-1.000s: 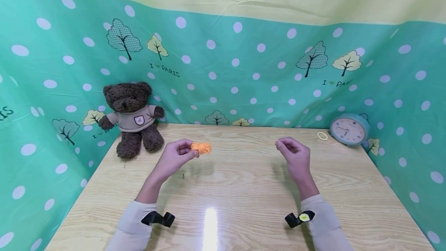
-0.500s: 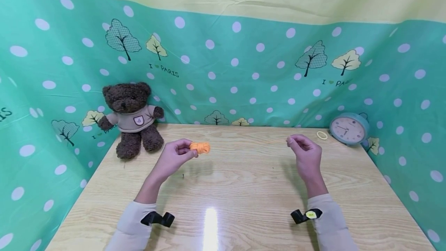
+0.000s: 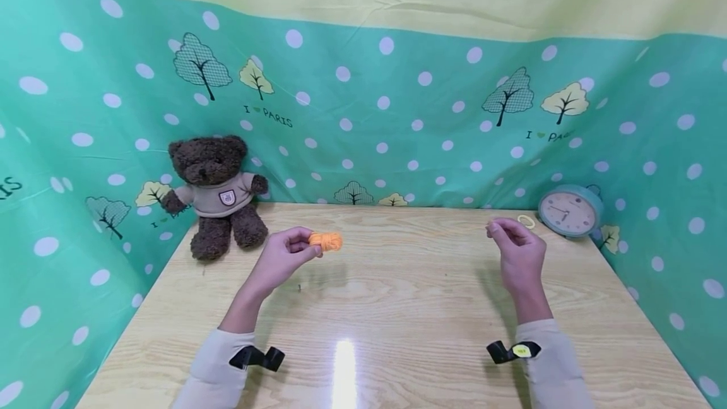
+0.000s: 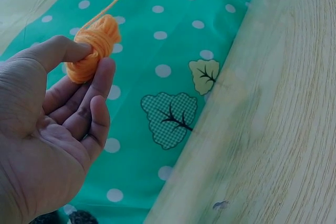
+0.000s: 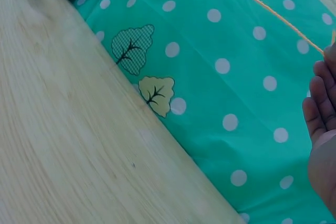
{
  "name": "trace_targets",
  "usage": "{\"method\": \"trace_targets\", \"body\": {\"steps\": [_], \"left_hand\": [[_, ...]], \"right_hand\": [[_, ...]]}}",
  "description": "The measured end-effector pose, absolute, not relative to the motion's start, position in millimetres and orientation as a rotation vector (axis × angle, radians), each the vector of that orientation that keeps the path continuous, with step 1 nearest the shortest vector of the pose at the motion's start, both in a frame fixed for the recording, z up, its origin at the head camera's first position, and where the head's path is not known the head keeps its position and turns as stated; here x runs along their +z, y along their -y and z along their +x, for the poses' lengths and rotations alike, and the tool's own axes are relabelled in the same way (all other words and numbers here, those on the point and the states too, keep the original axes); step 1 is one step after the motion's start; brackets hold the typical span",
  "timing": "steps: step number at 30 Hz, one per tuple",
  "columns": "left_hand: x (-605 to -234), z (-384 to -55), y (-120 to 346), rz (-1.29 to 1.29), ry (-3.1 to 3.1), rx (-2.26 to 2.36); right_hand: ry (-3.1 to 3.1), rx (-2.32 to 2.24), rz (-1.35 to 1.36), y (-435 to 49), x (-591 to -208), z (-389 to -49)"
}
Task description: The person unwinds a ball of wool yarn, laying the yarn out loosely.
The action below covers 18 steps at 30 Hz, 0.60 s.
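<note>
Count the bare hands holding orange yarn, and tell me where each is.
2. The left hand, near the dark-brown plush bear, pinches the small orange yarn bundle; the right hand, near the round teal clock, pinches an orange yarn strand.

Orange yarn bundle [image 3: 326,242] w/ thin strand [image 5: 270,10], both mid-air.
Bundle's wrapped round its middle, looped at one end, pinched in your L hand [image 3: 283,257]; strand runs straight to your R hand [image 3: 521,256], pinched there.
</note>
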<state>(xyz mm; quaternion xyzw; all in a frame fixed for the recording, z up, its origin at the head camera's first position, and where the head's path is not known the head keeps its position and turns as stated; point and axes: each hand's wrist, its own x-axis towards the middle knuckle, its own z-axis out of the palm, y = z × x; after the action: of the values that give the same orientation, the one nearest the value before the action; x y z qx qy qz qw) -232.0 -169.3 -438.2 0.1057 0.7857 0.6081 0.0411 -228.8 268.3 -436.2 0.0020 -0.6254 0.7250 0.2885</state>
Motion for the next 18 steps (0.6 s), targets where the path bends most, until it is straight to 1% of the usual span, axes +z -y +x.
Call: {"method": "trace_targets", "body": {"steps": [8,18], "left_hand": [[-438.5,-231.7,170.2,0.320,-2.412,1.858],[-436.8,-231.0,170.5,0.336,-2.408,1.859]], "right_hand": [[1.691,1.918,-0.009,-285.0,-430.2,-221.2],[1.779,1.820,-0.136,-308.3,-431.1,-213.2]]}}
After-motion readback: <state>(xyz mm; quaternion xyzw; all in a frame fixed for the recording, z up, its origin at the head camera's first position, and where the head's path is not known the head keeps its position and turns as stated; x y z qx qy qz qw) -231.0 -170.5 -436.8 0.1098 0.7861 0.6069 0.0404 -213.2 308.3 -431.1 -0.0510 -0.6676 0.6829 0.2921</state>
